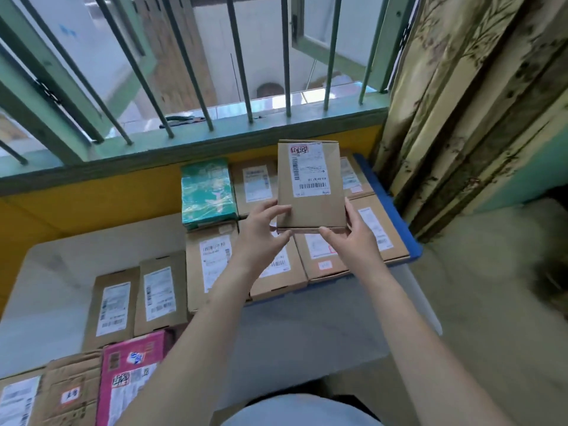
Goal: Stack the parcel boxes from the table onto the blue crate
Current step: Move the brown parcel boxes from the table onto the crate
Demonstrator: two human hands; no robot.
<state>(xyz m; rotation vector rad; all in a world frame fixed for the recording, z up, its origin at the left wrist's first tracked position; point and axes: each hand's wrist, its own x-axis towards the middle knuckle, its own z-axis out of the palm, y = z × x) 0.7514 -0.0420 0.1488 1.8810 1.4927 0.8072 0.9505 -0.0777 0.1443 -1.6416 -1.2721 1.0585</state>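
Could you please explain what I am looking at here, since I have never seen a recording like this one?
There is no machine: a person wears a camera on the head, looking forward and down at their own bare arms. The left hand and right hand grip a brown parcel box by its near corners, above other parcels already lying on the blue crate below a barred window. On the pale table more parcels wait, among them a pink box. A green parcel lies at the far left of the crate's pile.
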